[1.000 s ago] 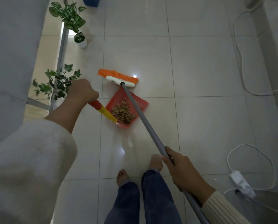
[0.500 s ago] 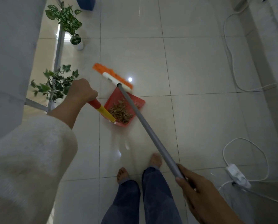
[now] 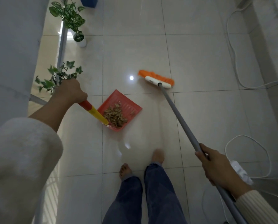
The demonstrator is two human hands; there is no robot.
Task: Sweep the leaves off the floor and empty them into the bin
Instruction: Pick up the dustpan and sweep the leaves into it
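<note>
A red dustpan [image 3: 127, 101] sits on the tiled floor holding a pile of dry brown leaves [image 3: 114, 116]. My left hand [image 3: 68, 92] grips its red and yellow handle [image 3: 94, 112]. My right hand [image 3: 216, 165] is closed on the grey broom pole [image 3: 177, 110]. The broom's orange bristle head [image 3: 156, 78] rests on the floor to the right of and beyond the dustpan, apart from it. A blue bin [image 3: 88, 1] shows only partly at the top edge.
Two potted green plants [image 3: 68, 15] [image 3: 57, 76] stand along the left by a metal frame [image 3: 61, 41]. White cables [image 3: 232, 50] and a power strip [image 3: 240, 172] lie on the right. My bare feet [image 3: 157, 156] stand just behind the dustpan.
The broom head has swung from just above the dustpan out to the right, clear of it. The dustpan with leaves stays in my left hand.
</note>
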